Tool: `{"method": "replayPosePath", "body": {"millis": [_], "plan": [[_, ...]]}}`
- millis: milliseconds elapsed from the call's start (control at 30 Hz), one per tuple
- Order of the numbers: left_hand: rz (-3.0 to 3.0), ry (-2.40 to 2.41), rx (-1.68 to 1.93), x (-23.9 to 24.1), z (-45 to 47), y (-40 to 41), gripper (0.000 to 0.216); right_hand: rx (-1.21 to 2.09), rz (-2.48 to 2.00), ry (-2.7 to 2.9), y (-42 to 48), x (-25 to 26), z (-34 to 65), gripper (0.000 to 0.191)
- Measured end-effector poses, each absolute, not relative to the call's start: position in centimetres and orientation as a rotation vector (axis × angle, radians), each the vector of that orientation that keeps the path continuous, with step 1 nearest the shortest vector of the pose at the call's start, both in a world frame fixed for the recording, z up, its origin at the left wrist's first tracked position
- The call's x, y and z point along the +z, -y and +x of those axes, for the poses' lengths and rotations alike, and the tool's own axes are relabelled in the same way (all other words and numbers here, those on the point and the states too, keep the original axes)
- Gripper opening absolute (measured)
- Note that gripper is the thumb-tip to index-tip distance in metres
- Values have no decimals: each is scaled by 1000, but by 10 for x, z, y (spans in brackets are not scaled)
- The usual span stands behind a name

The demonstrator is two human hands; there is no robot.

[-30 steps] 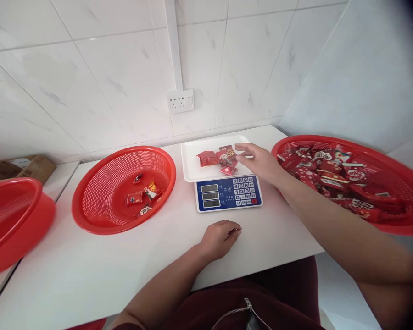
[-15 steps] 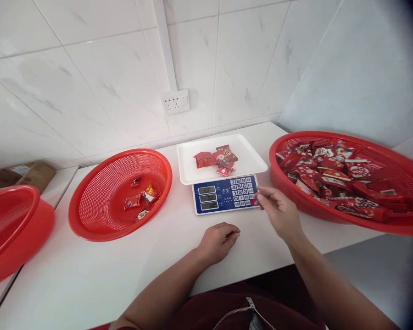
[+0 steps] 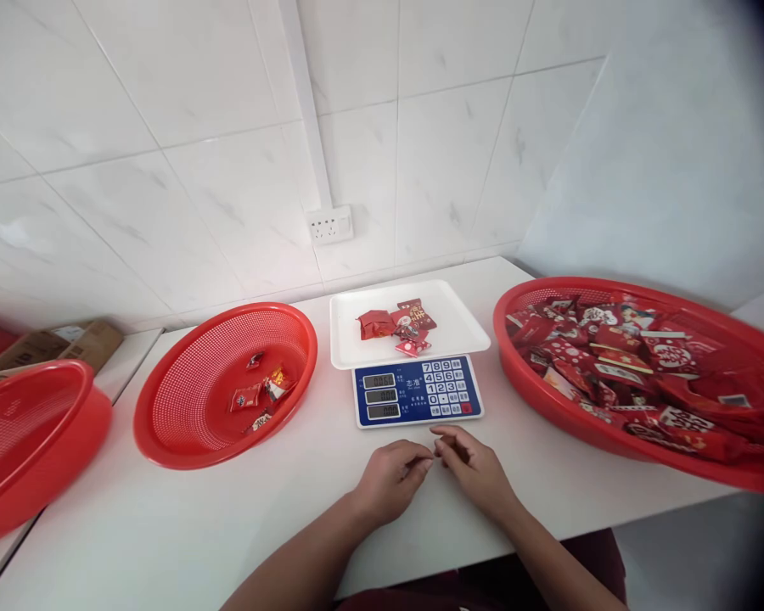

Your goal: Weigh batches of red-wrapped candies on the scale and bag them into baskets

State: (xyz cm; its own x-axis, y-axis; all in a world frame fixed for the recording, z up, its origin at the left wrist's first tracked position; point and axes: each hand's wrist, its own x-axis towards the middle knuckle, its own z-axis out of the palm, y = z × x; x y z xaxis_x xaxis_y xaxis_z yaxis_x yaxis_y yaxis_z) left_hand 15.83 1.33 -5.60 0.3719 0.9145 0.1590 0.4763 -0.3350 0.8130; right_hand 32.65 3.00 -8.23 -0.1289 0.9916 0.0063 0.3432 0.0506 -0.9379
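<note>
Two hands are down on the table (image 3: 165, 526), just in front of the scale (image 3: 417, 392), and neither one is on it. The left hand (image 3: 391, 484) is curled narrow, knuckles up, in a loose fist. The right hand (image 3: 474, 467) sits just beside it with its fingers bent in. Its tips touch the left's or all but touch; that's too close to call. Nothing shows in either hand.

Behind the scale's keypad, on its white tray (image 3: 458, 322), lies a small cluster of red sweets (image 3: 395, 324), well inside the rim. That looks like good form: a scale reads true only when no wrist leans on the tray or housing, and both hands are apart from it. They are best kept low and quiet so the table does not shake, with every sweet wholly on the tray. The display windows face the person, but the digits are too small to read.

To the left of the scale, the left basket (image 3: 178, 399) holds a few sweets. Further out is the far basket (image 3: 31, 441), with boxes (image 3: 51, 348) behind it. To the right of the scale, the right basket (image 3: 547, 412) is heaped with red packets (image 3: 611, 356), its wall near the tray but apart from it. On the wall above the scale is a socket (image 3: 329, 225).
</note>
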Motion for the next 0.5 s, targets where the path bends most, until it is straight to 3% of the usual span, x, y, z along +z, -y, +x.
{"method": "replayPosePath", "body": {"millis": [500], "plan": [[2341, -1446, 1011, -26, 143, -18, 23, 1109, -1292, 1779, -27, -78, 330, 28]]}}
